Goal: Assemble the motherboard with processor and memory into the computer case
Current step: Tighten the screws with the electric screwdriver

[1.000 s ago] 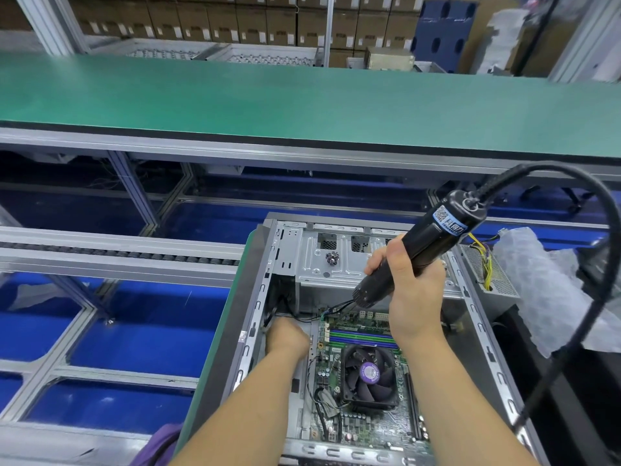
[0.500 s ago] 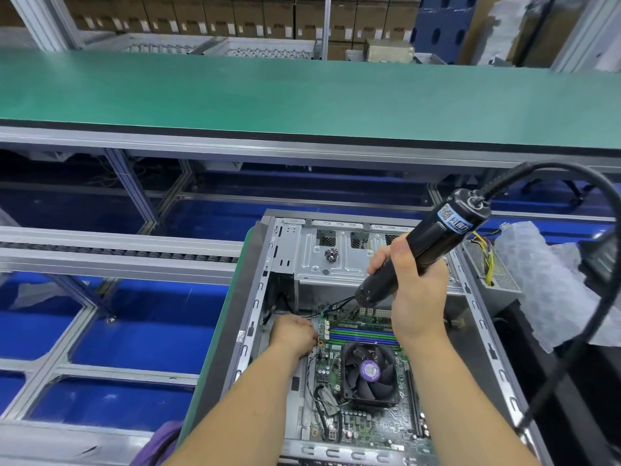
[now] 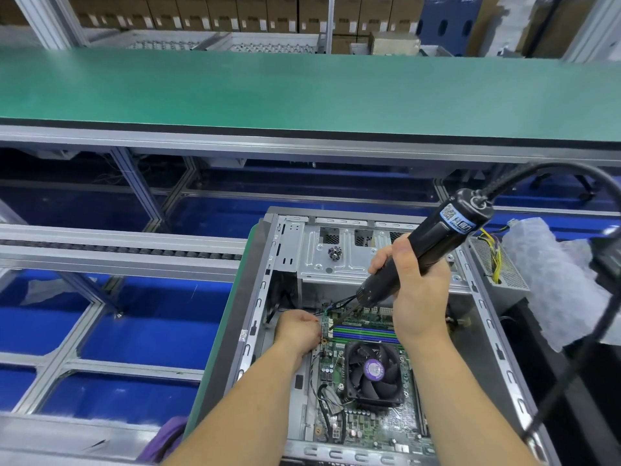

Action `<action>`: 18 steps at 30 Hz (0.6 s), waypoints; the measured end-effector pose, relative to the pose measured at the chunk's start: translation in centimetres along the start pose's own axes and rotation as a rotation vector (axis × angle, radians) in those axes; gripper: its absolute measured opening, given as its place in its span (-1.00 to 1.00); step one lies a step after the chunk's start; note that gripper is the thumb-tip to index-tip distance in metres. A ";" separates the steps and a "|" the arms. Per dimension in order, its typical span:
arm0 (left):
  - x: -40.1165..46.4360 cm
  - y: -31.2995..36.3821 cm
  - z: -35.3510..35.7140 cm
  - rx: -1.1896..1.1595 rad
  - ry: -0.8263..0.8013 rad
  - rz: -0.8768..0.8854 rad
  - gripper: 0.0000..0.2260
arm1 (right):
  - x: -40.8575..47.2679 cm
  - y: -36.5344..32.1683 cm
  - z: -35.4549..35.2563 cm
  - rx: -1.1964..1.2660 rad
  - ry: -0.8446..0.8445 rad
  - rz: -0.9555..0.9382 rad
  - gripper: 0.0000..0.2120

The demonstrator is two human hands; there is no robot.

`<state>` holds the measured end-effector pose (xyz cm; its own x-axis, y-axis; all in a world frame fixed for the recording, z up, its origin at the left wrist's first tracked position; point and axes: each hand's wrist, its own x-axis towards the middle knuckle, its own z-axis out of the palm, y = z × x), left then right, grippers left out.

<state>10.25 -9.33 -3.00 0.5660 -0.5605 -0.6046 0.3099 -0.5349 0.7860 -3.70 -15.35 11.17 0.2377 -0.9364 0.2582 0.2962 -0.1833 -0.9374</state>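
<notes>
Computer case (image 3: 265, 280) on green-edged bench (image 3: 215, 358)

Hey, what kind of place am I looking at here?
Most likely a computer assembly line in a factory: an open grey metal computer case under a corded black electric screwdriver, a long green conveyor belt, and stacked brown cardboard boxes behind.

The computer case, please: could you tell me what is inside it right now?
Inside the computer case lies the motherboard with its cooler fan and memory sticks. The left hand and right hand cover parts of its top edge.
</notes>
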 end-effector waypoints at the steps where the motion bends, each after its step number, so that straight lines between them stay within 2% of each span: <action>1: 0.0 -0.1 0.1 0.030 0.000 0.018 -0.82 | 0.0 0.1 -0.1 -0.001 -0.001 0.007 -0.46; 4: 0.3 -0.2 0.5 0.087 0.036 0.063 -0.84 | 0.3 0.0 -0.4 -0.004 0.010 0.005 -0.43; 9: 0.7 -0.2 0.8 0.093 0.043 0.086 -0.87 | 0.6 -0.2 -0.4 0.009 0.012 0.003 -0.55; 12: 0.7 -0.1 0.9 0.078 0.043 0.093 -0.88 | 0.8 -0.3 -0.1 0.008 -0.003 0.003 -0.35; 14: 0.8 -0.2 1.1 0.083 0.038 0.111 -0.88 | 0.8 -0.3 0.1 0.011 -0.017 0.003 -0.28; 18: 0.8 -0.2 1.2 0.047 0.011 0.111 -0.88 | 0.5 -0.3 0.3 -0.003 -0.030 0.011 -0.49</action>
<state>9.70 -10.42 -3.79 0.6031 -0.6109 -0.5129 0.2093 -0.4993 0.8408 -3.34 -15.70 11.68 0.2683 -0.9292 0.2543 0.2908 -0.1735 -0.9409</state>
